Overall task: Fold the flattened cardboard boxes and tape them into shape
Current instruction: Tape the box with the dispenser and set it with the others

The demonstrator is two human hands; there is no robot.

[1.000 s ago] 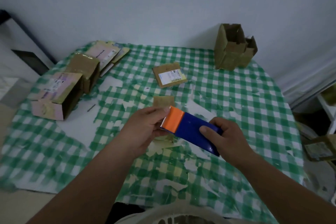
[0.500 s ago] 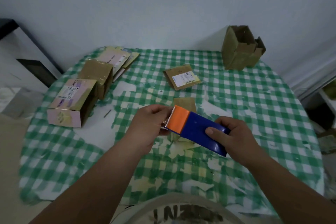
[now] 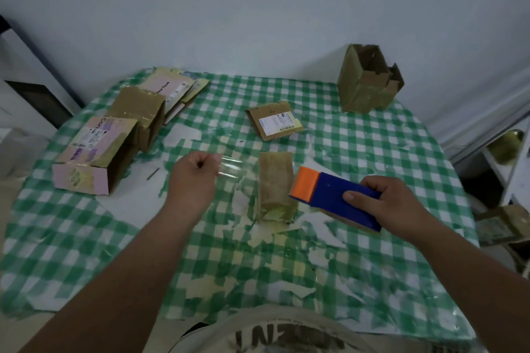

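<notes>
- Far left on the tabletop (image 3: 86, 238): pink labelled box (image 3: 94, 156) lying on its side, touching a taped brown box (image 3: 139, 112) behind it; flattened boxes (image 3: 175, 89) stacked beyond.
- Left hand (image 3: 192, 180): fingers curled, pinching the end of a clear tape strip (image 3: 232, 169) stretched toward the right.
- Centre: small brown box (image 3: 275, 183) upright under the tape; flat labelled box (image 3: 275, 120) farther back.
- Right hand (image 3: 395, 203): gripping a blue-and-orange tape dispenser (image 3: 332, 195), just beside the small box.
- Far right, back: open folded boxes (image 3: 367, 80) standing together.
</notes>
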